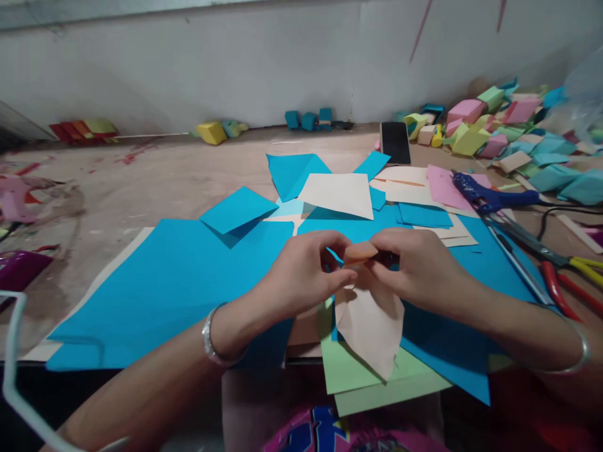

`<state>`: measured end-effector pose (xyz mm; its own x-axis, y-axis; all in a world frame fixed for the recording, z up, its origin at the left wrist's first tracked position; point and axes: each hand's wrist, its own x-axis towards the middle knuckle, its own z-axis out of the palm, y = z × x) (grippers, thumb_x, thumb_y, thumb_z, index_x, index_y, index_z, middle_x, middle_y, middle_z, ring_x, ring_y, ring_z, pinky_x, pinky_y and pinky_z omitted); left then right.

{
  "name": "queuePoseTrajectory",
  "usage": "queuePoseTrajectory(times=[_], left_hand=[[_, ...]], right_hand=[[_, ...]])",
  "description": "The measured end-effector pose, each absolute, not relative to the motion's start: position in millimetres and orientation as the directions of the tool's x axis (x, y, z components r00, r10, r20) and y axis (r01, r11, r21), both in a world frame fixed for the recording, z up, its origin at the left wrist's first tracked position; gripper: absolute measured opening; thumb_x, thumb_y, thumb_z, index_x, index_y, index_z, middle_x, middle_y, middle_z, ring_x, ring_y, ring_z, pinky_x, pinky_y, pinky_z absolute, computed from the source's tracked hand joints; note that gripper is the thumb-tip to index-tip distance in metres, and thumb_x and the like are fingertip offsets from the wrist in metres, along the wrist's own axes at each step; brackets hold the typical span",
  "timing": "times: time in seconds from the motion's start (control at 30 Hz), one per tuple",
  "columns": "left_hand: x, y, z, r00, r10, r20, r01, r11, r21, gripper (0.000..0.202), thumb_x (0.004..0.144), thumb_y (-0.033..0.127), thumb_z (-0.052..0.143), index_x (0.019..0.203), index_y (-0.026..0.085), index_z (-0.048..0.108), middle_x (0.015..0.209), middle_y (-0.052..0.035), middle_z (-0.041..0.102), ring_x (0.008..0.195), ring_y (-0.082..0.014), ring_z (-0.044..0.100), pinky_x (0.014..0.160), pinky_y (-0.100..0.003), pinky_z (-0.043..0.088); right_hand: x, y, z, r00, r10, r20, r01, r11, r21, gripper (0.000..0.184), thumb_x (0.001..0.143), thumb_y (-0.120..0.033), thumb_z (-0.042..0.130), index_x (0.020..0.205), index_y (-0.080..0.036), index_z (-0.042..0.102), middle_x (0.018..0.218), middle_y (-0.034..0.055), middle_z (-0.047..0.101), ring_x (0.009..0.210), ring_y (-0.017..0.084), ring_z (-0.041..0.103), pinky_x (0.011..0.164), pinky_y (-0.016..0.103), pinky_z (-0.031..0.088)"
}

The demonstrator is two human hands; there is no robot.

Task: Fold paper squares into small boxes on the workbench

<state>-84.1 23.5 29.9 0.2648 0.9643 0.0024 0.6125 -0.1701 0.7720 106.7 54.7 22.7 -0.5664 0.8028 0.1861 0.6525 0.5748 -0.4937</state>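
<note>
Near the table's front edge, my left hand (311, 270) pinches the left side of a small folded peach paper piece (360, 252) between thumb and fingers. My right hand (419, 267) grips the same piece from the right, fingertips closed and partly hidden behind it. Directly below the hands hangs a larger cream paper piece (372, 323) with a pointed lower end; I cannot tell whether it is joined to the folded piece. Light green sheets (362, 370) lie under it and stick out over the edge. Large blue sheets (198, 282) spread beneath both forearms.
Cut blue pieces (239, 210) and a cream piece (339, 193) lie ahead. On the right are a blue glue gun (494, 196), scissors (532, 238), a cutter knife (518, 263) and red-handled pliers (558, 292). A phone (395, 143) and piled paper shapes (513, 135) stand near the wall.
</note>
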Motion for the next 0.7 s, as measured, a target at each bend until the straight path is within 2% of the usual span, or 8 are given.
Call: queuePoseTrajectory(times=[0.07, 0.17, 0.23, 0.37, 0.47, 0.53, 0.6, 0.7], left_hand=[[-85.9, 23.2, 29.8, 0.217, 0.976, 0.018, 0.644, -0.158, 0.748, 0.019, 0.071, 0.02, 0.072, 0.086, 0.017, 0.061, 0.078, -0.0002, 0.065, 0.064, -0.0121, 0.058, 0.055, -0.023, 0.042], [-88.6, 25.6, 26.0, 0.218, 0.973, 0.076, 0.74, -0.216, 0.637, 0.009, 0.073, 0.017, 0.069, 0.075, 0.017, 0.06, 0.075, -0.0006, 0.063, 0.065, -0.0129, 0.055, 0.057, -0.025, 0.041], [-89.6, 28.0, 22.5, 0.235, 0.968, 0.083, 0.765, -0.237, 0.6, 0.005, 0.075, 0.017, 0.067, 0.073, 0.017, 0.063, 0.074, -0.0004, 0.065, 0.065, -0.013, 0.054, 0.057, -0.025, 0.041], [-89.8, 32.1, 18.6, 0.24, 0.966, 0.097, 0.741, -0.247, 0.624, 0.005, 0.078, 0.02, 0.066, 0.075, 0.018, 0.067, 0.073, -0.0003, 0.066, 0.065, -0.0127, 0.055, 0.057, -0.025, 0.041], [-88.4, 33.0, 20.2, 0.258, 0.957, 0.129, 0.683, -0.275, 0.677, 0.005, 0.077, 0.02, 0.068, 0.073, 0.018, 0.069, 0.079, -0.0017, 0.068, 0.073, -0.0136, 0.059, 0.061, -0.024, 0.044], [-86.8, 32.5, 22.4, 0.295, 0.949, 0.11, 0.642, -0.282, 0.713, 0.007, 0.077, 0.019, 0.068, 0.07, 0.017, 0.067, 0.078, -0.0021, 0.069, 0.074, -0.0134, 0.061, 0.063, -0.024, 0.046], [-85.1, 31.8, 24.4, 0.307, 0.949, 0.067, 0.631, -0.256, 0.732, 0.01, 0.077, 0.02, 0.067, 0.067, 0.016, 0.067, 0.073, -0.0018, 0.069, 0.069, -0.0129, 0.061, 0.061, -0.024, 0.046], [-83.8, 32.0, 25.1, 0.232, 0.973, 0.011, 0.665, -0.167, 0.728, 0.01, 0.075, 0.02, 0.067, 0.065, 0.016, 0.068, 0.067, -0.0014, 0.069, 0.062, -0.0126, 0.061, 0.056, -0.023, 0.043]], right_hand=[[106.4, 56.4, 20.9, -0.546, 0.814, 0.198, 0.669, 0.567, -0.481, 0.018, 0.073, -0.011, 0.054, 0.058, -0.018, 0.05, 0.057, -0.002, 0.049, 0.054, 0.01, 0.041, 0.05, 0.026, 0.024], [106.3, 60.6, 17.4, -0.538, 0.821, 0.192, 0.667, 0.554, -0.498, 0.018, 0.073, -0.01, 0.052, 0.058, -0.019, 0.047, 0.056, -0.003, 0.046, 0.053, 0.01, 0.039, 0.05, 0.026, 0.023], [106.5, 63.0, 15.6, -0.534, 0.822, 0.198, 0.662, 0.552, -0.507, 0.017, 0.073, -0.01, 0.052, 0.059, -0.019, 0.047, 0.057, -0.003, 0.047, 0.054, 0.01, 0.04, 0.05, 0.026, 0.024], [107.1, 65.0, 15.0, -0.536, 0.821, 0.196, 0.643, 0.548, -0.536, 0.017, 0.073, -0.011, 0.052, 0.06, -0.02, 0.045, 0.058, -0.003, 0.048, 0.054, 0.01, 0.043, 0.051, 0.025, 0.027], [107.9, 65.0, 17.1, -0.495, 0.854, 0.161, 0.638, 0.484, -0.599, 0.011, 0.072, -0.011, 0.055, 0.072, -0.02, 0.05, 0.065, -0.0026, 0.056, 0.057, 0.011, 0.049, 0.052, 0.025, 0.032], [108.8, 64.8, 18.8, -0.457, 0.876, 0.155, 0.641, 0.445, -0.625, 0.015, 0.07, -0.01, 0.058, 0.077, -0.02, 0.049, 0.069, -0.0023, 0.058, 0.059, 0.012, 0.052, 0.053, 0.024, 0.034], [109.8, 64.7, 19.8, -0.459, 0.873, 0.162, 0.646, 0.453, -0.614, 0.017, 0.07, -0.01, 0.059, 0.075, -0.021, 0.048, 0.067, -0.0028, 0.058, 0.058, 0.012, 0.052, 0.052, 0.024, 0.034], [111.5, 65.3, 19.7, -0.52, 0.835, 0.179, 0.634, 0.518, -0.574, 0.012, 0.073, -0.01, 0.058, 0.072, -0.021, 0.052, 0.063, -0.003, 0.056, 0.057, 0.012, 0.049, 0.052, 0.025, 0.033]])
